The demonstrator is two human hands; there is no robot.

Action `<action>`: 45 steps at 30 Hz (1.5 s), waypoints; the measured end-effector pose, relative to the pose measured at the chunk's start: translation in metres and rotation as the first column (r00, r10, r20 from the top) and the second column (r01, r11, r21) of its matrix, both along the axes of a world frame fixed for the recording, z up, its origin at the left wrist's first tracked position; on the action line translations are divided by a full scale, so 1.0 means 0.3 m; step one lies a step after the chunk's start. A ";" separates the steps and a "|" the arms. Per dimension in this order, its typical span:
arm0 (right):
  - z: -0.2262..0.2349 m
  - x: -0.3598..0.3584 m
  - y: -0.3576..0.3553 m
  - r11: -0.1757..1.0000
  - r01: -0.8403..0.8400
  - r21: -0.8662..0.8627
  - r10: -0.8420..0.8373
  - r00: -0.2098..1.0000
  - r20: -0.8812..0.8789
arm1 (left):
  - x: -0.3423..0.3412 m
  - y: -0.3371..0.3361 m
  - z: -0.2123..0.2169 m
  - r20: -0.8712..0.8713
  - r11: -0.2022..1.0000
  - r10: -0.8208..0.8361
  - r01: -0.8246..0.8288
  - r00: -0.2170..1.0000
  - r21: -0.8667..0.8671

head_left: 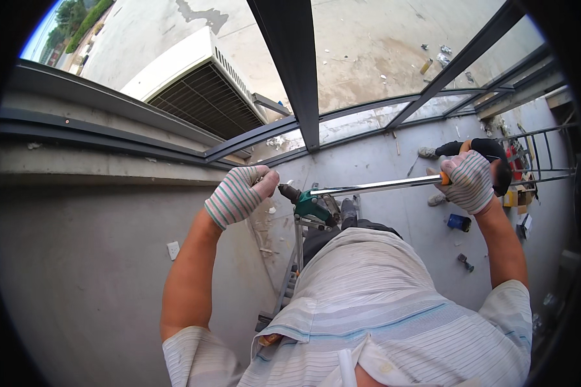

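Observation:
My left hand (237,195), in a striped knit glove, is raised beside the window frame. Its thumb and fingers press together; anything between them is too small to make out. On the right, my gloved right hand (470,182) is closed round the orange end (445,178) of a long, shiny silver bar (381,186). The bar stretches leftward across my front, its far end over a green power drill (312,206). The drill's dark chuck points toward my left fingertips, apart from them. Below the drill is the top of a metal stepladder (299,242).
Dark metal window framing (290,64) runs ahead, with a white outdoor unit (193,84) beyond. At right a person in black (487,155) bends near a ladder (545,151). A blue bucket (458,222) and a small power tool (465,262) are on the floor.

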State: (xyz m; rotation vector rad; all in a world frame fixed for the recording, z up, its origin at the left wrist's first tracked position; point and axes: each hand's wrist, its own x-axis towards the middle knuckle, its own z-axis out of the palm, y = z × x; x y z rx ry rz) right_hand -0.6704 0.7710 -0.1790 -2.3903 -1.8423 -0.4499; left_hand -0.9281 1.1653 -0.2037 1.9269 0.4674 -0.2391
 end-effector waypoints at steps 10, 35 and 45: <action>-0.013 0.024 0.034 1.000 -0.010 -0.019 0.010 1.000 -0.002 | 0.007 -0.032 0.029 -0.189 0.995 0.069 -0.081 0.979 -0.055; -0.230 -0.030 -0.021 0.758 0.637 0.137 -0.513 0.713 -0.477 | -0.519 -0.173 -0.430 -0.186 0.539 0.775 -0.786 0.603 -0.303; 0.001 0.037 0.218 0.651 0.722 0.233 -0.470 0.625 -0.624 | -0.295 -0.073 -0.255 0.316 0.561 0.827 -0.707 0.465 -0.429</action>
